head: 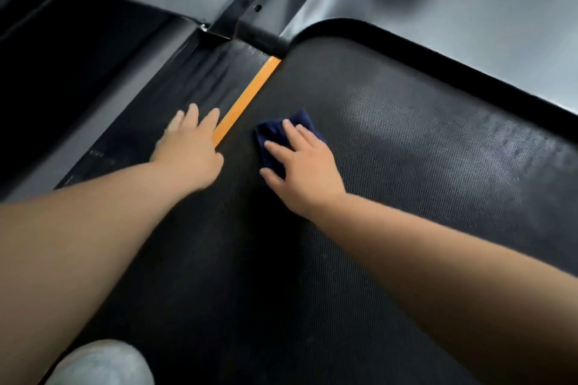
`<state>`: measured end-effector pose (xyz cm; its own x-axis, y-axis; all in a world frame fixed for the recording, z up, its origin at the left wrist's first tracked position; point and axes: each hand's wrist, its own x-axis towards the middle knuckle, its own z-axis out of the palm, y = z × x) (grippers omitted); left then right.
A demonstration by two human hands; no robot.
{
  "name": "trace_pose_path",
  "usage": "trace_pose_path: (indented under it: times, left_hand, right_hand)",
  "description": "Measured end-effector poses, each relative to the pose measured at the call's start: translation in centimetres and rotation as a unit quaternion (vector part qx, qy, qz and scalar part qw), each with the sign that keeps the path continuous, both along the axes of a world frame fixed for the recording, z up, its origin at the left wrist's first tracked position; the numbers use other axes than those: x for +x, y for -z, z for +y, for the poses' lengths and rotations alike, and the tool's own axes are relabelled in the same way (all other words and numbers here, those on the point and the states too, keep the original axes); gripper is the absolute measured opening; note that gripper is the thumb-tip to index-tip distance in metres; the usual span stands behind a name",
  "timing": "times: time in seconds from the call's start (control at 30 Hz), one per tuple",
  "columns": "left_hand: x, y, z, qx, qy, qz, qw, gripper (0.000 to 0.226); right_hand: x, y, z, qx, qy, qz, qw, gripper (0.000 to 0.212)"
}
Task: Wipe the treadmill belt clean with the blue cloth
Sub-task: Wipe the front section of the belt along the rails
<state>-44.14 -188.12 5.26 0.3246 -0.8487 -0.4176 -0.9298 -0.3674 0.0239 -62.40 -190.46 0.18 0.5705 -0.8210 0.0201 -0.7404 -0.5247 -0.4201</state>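
Observation:
The black textured treadmill belt (391, 141) fills the middle of the view. A small dark blue cloth (278, 134) lies on the belt near its left edge. My right hand (303, 166) presses flat on the cloth with straight, spread fingers and covers its near half. My left hand (190, 147) rests flat, fingers straight, across the left side rail and the orange strip (247, 100) that runs along the belt's left edge.
The black side rail (187, 87) borders the belt on the left, and a dark upright post (250, 19) rises from its far end. A grey motor cover (469, 9) curves round the belt's far end. A light grey knee (103, 366) shows at the bottom left.

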Motion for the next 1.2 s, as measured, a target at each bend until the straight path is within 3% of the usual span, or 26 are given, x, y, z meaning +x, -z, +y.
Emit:
trace_pose_path:
  times: [0.13, 0.23, 0.33, 0.4, 0.5, 0.53, 0.6, 0.67, 0.7, 0.73, 0.8, 0.87, 0.9, 1.07, 1.13, 1.2]
  left_hand:
    - [0.1, 0.9, 0.1, 0.008, 0.051, -0.062, 0.997, 0.073]
    - [-0.2, 0.6, -1.1, 0.016, 0.062, -0.084, 0.994, 0.072]
    - [-0.1, 0.3, -1.6, 0.040, 0.083, -0.109, 0.990, 0.076]
    - [0.2, 0.4, -1.6, 0.045, 0.102, -0.120, 0.987, 0.079]
    - [0.1, 0.7, -1.4, 0.031, 0.106, -0.123, 0.986, 0.081]
    - [-0.1, 1.0, -1.3, 0.026, 0.101, -0.121, 0.987, 0.081]
    - [-0.1, 1.5, -1.1, 0.020, 0.094, -0.118, 0.988, 0.083]
    - [0.2, 1.7, -1.1, 0.019, 0.095, -0.119, 0.988, 0.088]
    - [0.3, 1.8, -1.1, 0.019, 0.098, -0.117, 0.988, 0.090]
    - [0.3, 1.9, -1.1, 0.018, 0.098, -0.113, 0.988, 0.090]
    - [0.0, 2.0, -1.1, 0.018, 0.094, -0.111, 0.989, 0.092]
    - [-0.2, 2.2, -0.9, 0.015, 0.088, -0.117, 0.989, 0.094]
    - [-0.4, 2.3, -0.8, 0.011, 0.086, -0.116, 0.989, 0.094]
    - [0.1, 2.1, -0.9, 0.004, 0.089, -0.103, 0.991, 0.087]
    - [0.2, 1.8, -0.9, 0.007, 0.095, -0.101, 0.990, 0.086]
    - [0.1, 1.9, -0.9, 0.007, 0.095, -0.106, 0.990, 0.087]
  right_hand:
    - [-0.2, 2.0, 3.1, -0.050, -0.117, -0.018, 0.992, 0.043]
    - [-0.3, 1.7, -0.7, -0.114, -0.176, -0.008, 0.978, 0.029]
    - [-0.3, 0.4, -7.0, -0.120, -0.004, 0.045, 0.992, 0.027]
    - [-0.7, -0.1, -10.7, -0.062, 0.126, 0.068, 0.988, 0.031]
    - [1.3, -0.3, -10.8, 0.020, 0.178, 0.059, 0.982, 0.031]
    - [2.4, -0.2, -9.4, 0.014, 0.145, 0.047, 0.988, 0.030]
    - [4.1, 0.4, -5.8, -0.010, -0.020, 0.018, 1.000, 0.031]
    - [3.9, 0.4, -4.2, -0.005, -0.168, 0.021, 0.986, 0.031]
    - [3.4, 0.3, -5.3, -0.026, -0.193, 0.028, 0.980, 0.032]
    - [2.8, 0.0, -6.9, -0.057, -0.175, 0.038, 0.982, 0.033]
    - [1.2, -0.1, -10.8, -0.096, -0.005, 0.055, 0.994, 0.035]
    - [0.0, -0.2, -13.5, -0.051, 0.173, 0.053, 0.982, 0.034]
    - [0.4, -0.3, -13.1, -0.035, 0.189, 0.054, 0.980, 0.033]
    - [5.0, -0.8, -4.6, 0.029, -0.009, -0.014, 0.999, 0.039]
    - [4.7, -1.2, -4.4, 0.003, -0.093, 0.011, 0.996, 0.037]
    - [3.5, -0.8, -7.7, -0.064, -0.076, 0.062, 0.993, 0.034]
